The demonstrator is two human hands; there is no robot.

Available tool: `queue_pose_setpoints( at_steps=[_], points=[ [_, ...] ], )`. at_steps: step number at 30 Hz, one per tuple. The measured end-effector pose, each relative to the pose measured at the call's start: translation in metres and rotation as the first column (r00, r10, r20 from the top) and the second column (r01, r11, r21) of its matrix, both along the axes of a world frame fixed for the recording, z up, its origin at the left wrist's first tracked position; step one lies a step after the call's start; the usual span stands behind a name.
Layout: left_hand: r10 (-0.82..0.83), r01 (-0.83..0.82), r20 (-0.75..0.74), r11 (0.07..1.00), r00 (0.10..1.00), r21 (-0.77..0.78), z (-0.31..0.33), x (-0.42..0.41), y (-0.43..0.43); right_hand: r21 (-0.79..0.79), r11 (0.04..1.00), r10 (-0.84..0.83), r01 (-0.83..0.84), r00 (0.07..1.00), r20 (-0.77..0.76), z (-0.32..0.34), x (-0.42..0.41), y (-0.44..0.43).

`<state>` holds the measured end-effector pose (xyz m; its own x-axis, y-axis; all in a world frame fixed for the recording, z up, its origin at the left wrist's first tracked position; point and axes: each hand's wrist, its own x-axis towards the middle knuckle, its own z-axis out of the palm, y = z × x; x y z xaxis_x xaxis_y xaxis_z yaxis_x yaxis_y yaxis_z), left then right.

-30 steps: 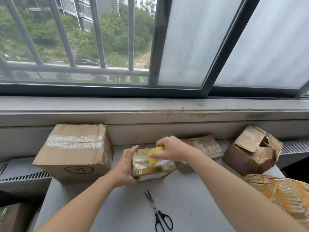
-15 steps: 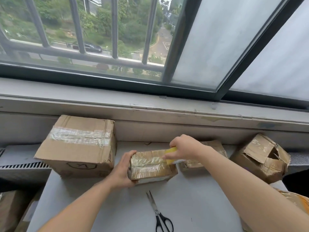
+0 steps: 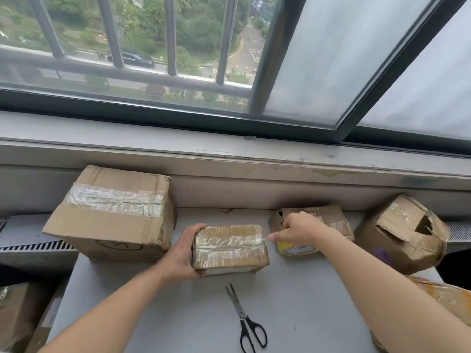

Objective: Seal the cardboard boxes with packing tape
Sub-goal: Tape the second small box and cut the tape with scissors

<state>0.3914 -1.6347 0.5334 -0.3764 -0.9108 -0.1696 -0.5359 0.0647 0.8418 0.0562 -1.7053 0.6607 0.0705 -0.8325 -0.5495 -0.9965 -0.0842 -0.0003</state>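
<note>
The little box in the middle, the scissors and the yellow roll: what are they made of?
The little box looks like brown cardboard, its top glossy with wrinkled clear plastic tape. The scissors seem to have dull grey metal blades and shiny black handles, probably plastic. The yellow roll could be printed card or plastic; hard to tell.

Tape roll (image 3: 298, 248) — upper half hidden.

1. Upper-storey room, a makeshift packing spot: beyond the left hand (image 3: 178, 253) and right hand (image 3: 298, 230), a barred window (image 3: 170, 34) looks down on trees (image 3: 198, 26) and a road (image 3: 251, 50).
2. Cardboard boxes (image 3: 112, 212) flank both hands on a grey bench (image 3: 178, 314).
</note>
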Motion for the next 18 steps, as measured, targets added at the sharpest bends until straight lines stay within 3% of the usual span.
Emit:
queue_pose_setpoints(
  at_steps=[18],
  points=[
    [0.006,-0.008,0.013,0.992,1.0,0.128,0.009,0.006,0.004,0.105,0.994,-0.027,0.028,1.0,-0.003,-0.018,0.003,-0.007]
  ],
)
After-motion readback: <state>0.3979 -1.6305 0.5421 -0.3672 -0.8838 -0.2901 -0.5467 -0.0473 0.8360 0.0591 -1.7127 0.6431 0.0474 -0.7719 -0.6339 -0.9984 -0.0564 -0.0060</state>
